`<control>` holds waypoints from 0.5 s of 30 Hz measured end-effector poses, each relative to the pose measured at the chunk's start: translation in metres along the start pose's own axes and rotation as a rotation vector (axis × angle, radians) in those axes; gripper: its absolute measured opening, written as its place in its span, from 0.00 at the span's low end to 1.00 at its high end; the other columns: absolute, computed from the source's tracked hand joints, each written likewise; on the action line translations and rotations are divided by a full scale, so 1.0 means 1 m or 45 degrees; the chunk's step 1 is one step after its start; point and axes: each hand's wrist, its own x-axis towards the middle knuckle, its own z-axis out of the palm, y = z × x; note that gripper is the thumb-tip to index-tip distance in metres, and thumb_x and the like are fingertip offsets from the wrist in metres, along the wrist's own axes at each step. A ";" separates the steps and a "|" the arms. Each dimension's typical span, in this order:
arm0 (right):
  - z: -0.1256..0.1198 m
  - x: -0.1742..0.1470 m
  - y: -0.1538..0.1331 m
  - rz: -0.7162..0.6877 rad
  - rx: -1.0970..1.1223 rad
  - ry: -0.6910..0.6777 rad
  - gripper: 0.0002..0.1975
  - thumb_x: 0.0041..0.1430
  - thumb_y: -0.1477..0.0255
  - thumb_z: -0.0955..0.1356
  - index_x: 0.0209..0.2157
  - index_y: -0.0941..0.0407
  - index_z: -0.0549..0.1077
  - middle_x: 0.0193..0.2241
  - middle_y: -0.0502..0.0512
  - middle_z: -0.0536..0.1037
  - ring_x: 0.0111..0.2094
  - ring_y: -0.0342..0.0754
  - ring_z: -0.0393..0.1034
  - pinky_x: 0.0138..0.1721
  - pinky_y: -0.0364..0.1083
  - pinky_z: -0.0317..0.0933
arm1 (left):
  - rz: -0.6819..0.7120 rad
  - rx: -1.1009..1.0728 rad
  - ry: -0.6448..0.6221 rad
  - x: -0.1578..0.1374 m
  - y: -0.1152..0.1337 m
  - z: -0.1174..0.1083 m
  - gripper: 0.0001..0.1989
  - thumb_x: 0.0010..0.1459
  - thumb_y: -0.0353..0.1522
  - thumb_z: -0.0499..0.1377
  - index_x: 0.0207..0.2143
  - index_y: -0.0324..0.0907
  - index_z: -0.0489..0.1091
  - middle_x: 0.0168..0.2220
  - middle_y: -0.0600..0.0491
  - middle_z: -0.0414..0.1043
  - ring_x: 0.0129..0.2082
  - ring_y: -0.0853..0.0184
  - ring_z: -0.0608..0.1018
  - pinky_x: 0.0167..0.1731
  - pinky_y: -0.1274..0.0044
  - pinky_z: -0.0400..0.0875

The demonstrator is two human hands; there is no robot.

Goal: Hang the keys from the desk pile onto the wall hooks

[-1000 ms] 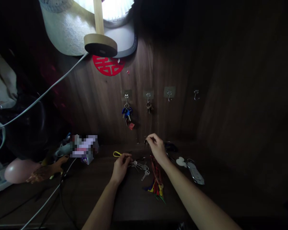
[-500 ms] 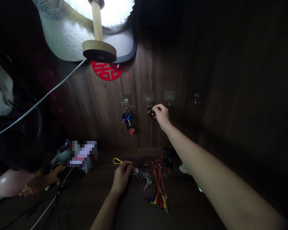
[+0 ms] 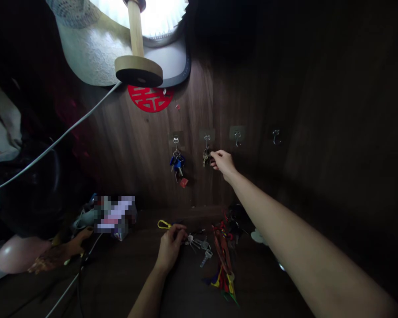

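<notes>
My right hand (image 3: 223, 164) is raised to the wall, thumb and fingertips pinched at the right edge of a small bunch of keys (image 3: 205, 157). That bunch hangs from the second metal hook (image 3: 207, 138). My left hand (image 3: 170, 245) rests low on the dark surface, its fingers closed on another bunch of keys (image 3: 199, 244), which fans out to its right. A yellow cord loop (image 3: 163, 224) sticks out left of the fingers. From the first hook (image 3: 176, 140) hangs a blue-headed key bunch (image 3: 177, 164) with a red tag.
Two more hooks, the third (image 3: 237, 138) and the fourth (image 3: 276, 137), line the wall. Red cords with colourful tassels (image 3: 223, 256) lie right of my left hand. A lit lamp (image 3: 137, 39) and its white cable (image 3: 66, 128) cross the upper left. A blurred box (image 3: 116, 216) stands left.
My right hand stays at the hanging keys, its lower fingers slightly more spread, and the keys have turned a little. My left hand keeps its place. The whole view has shifted slightly.
</notes>
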 end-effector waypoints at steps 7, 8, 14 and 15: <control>-0.013 -0.039 0.033 0.080 0.041 -0.120 0.02 0.52 0.73 0.66 0.29 0.57 0.69 0.21 0.47 0.73 0.17 0.36 0.65 0.16 0.34 0.55 | -0.022 -0.005 0.000 -0.001 0.003 -0.002 0.12 0.53 0.39 0.54 0.33 0.42 0.70 0.25 0.54 0.74 0.28 0.66 0.76 0.32 0.77 0.68; -0.016 -0.047 0.039 0.084 0.041 -0.139 0.02 0.51 0.73 0.66 0.28 0.57 0.70 0.21 0.48 0.73 0.17 0.36 0.65 0.16 0.34 0.55 | -0.022 -0.007 0.002 -0.001 0.003 -0.002 0.12 0.53 0.39 0.54 0.33 0.42 0.70 0.25 0.55 0.74 0.28 0.66 0.76 0.32 0.77 0.68; -0.030 -0.095 0.074 0.086 0.036 -0.223 0.06 0.47 0.69 0.67 0.26 0.57 0.70 0.21 0.48 0.74 0.19 0.39 0.66 0.17 0.36 0.56 | -0.020 -0.010 0.003 -0.002 0.003 -0.002 0.11 0.52 0.40 0.55 0.32 0.42 0.70 0.25 0.55 0.75 0.28 0.66 0.76 0.32 0.77 0.68; -0.031 -0.103 0.079 0.075 0.033 -0.240 0.06 0.47 0.69 0.67 0.27 0.57 0.70 0.21 0.48 0.74 0.20 0.40 0.67 0.18 0.37 0.57 | -0.017 -0.010 0.001 -0.002 0.003 -0.002 0.11 0.52 0.40 0.54 0.32 0.42 0.70 0.25 0.55 0.75 0.28 0.66 0.76 0.32 0.77 0.69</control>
